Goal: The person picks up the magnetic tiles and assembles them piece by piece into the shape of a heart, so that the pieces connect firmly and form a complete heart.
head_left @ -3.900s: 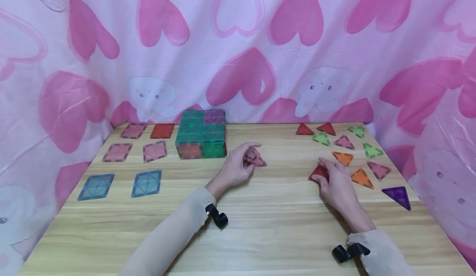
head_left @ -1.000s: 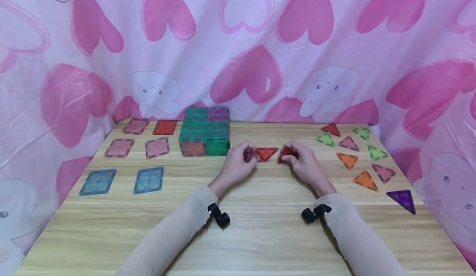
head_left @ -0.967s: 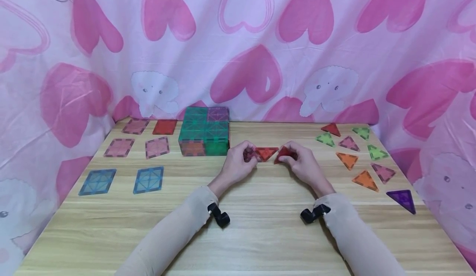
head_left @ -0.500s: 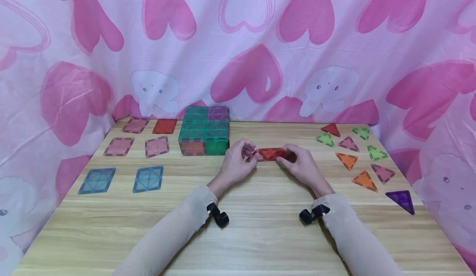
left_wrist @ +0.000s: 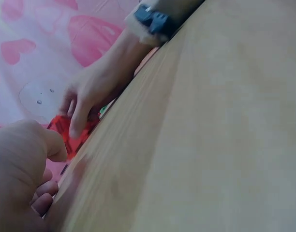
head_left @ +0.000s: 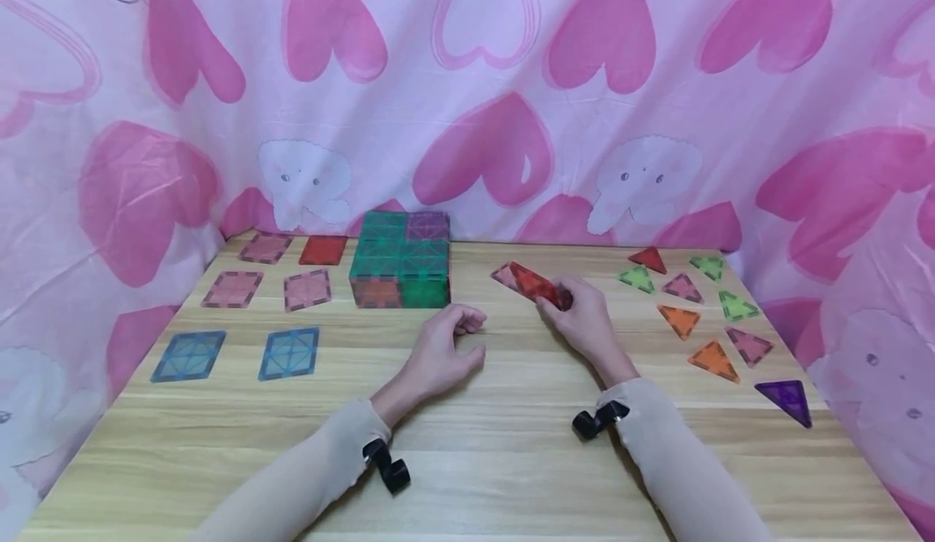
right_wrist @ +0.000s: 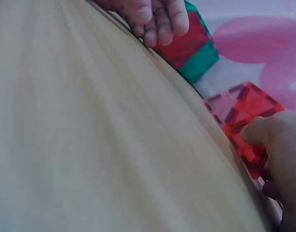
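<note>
A short row of joined magnetic tiles, a pink triangle and red triangles, slants over the middle of the table. My right hand pinches its red end between thumb and fingers; part of that end is hidden behind them. In the right wrist view, the pink tile is at the far end and the thumb lies on a red tile. My left hand is to the left and nearer me, apart from the row, fingers loosely bent with nothing in them.
A block of green, purple and red tiles stands behind my left hand. Pink squares, a red square and blue squares lie left. Triangles lie right: red, green, pink, orange and purple.
My right hand brought red triangles from the right, and they joined the pink one. My left hand has let go and drawn back toward me and left. The row has turned slantwise.
</note>
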The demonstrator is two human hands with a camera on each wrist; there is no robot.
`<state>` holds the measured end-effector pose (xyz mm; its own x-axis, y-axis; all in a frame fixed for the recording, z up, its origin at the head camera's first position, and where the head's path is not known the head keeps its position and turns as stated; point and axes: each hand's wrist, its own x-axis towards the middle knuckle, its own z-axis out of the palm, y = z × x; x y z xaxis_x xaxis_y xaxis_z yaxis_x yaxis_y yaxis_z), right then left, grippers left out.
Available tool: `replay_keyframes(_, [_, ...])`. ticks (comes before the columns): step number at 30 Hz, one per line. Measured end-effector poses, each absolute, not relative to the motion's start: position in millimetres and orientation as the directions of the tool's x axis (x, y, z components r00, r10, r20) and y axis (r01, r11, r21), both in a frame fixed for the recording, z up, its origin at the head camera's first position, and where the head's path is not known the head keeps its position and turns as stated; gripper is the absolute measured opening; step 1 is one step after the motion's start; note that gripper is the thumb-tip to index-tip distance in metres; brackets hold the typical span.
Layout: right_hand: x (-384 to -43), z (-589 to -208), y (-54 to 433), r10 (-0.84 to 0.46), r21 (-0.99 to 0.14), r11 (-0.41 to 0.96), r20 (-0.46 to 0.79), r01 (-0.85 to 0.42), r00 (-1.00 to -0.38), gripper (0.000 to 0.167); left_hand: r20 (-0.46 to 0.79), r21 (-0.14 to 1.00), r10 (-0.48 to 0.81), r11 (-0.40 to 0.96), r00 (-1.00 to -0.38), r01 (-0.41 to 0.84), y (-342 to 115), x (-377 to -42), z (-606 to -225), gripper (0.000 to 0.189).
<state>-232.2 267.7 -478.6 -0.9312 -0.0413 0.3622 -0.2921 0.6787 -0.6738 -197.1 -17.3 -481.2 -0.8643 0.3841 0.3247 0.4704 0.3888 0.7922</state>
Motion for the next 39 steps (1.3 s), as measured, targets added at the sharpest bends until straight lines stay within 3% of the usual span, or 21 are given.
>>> replay_keyframes(12, [-288, -482, 208, 0.031, -0.701, 0.673, 0.342, -0.233, -0.939, 0.024, 0.352, 0.755, 0.405, 0.409, -0.844, 0.511, -19, -192, -480, 0.045])
replay_keyframes(19, [-299, -480, 197, 0.034, -0.711, 0.665, 0.336, -0.23, -0.941, 0.024, 0.339, 0.757, 0.418, 0.412, -0.843, 0.508, -17, -193, -482, 0.045])
replay_keyframes(24, [-300, -480, 193, 0.017, -0.729, 0.642, 0.324, -0.238, -0.946, 0.035, 0.356, 0.749, 0.397, 0.42, -0.846, 0.512, -21, -195, -483, 0.046])
replay_keyframes(33, [-258, -480, 232, 0.066, -0.736, 0.646, 0.316, -0.201, -0.947, 0.065, 0.337, 0.77, 0.403, 0.402, -0.851, 0.495, -18, -193, -480, 0.048])
replay_keyframes(39, [-209, -480, 285, 0.098, -0.55, 0.801, 0.513, -0.238, -0.853, 0.046, 0.329, 0.772, 0.403, 0.406, -0.854, 0.489, -22, -193, -478, 0.047])
